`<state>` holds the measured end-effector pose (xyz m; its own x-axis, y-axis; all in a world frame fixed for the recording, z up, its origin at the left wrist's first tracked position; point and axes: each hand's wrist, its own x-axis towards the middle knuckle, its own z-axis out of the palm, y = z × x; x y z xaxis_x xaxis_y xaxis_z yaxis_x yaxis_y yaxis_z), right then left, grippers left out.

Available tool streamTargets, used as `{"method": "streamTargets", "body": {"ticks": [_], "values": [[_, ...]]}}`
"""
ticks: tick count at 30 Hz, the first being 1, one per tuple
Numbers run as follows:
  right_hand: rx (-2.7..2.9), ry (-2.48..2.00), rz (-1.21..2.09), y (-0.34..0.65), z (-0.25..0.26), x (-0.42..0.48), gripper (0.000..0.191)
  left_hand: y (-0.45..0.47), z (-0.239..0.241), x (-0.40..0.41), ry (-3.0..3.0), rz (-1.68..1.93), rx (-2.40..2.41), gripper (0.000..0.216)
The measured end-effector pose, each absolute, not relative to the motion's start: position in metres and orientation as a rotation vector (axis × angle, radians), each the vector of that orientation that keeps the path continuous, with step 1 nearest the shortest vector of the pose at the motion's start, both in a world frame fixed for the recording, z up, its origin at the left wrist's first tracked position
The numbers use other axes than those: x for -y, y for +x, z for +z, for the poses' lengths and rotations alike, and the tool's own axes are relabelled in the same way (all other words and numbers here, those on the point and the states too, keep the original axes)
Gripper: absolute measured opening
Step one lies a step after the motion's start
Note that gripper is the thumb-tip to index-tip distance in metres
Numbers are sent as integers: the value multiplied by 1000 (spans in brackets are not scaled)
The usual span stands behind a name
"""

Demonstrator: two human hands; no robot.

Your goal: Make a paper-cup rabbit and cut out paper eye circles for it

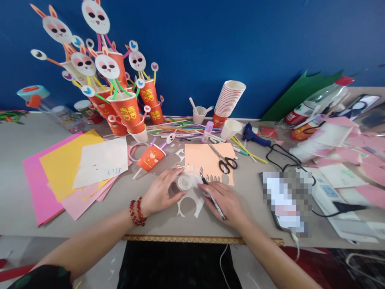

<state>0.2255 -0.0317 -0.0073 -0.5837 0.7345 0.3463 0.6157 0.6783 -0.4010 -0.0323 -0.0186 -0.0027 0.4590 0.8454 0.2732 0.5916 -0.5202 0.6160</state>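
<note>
Palm-down, left hand point(161, 194) steadies tape roll point(184, 182); right hand point(224, 200) angles pen point(212, 196).

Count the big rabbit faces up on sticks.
5, all back left: far-left face, topmost face, then below them left face, middle face, right face. More may be hidden among the cups.
</note>
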Motion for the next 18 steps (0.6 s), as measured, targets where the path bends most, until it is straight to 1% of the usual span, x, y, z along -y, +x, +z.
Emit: {"method": "streamTargets", "body": {"ticks": [5, 12, 18], "values": [[2388, -1048, 360, 226, -7, 31, 33, -29, 0, 20, 2296, 772, -1162, 56], [2336, -1048, 388, 226, -9, 31, 34, -20, -4, 24, 2416, 682, -962, 57], [2298, -1006, 424, 227, -13, 30, 37, -16, -8, 24, 2475, 626, -982, 51]]}}
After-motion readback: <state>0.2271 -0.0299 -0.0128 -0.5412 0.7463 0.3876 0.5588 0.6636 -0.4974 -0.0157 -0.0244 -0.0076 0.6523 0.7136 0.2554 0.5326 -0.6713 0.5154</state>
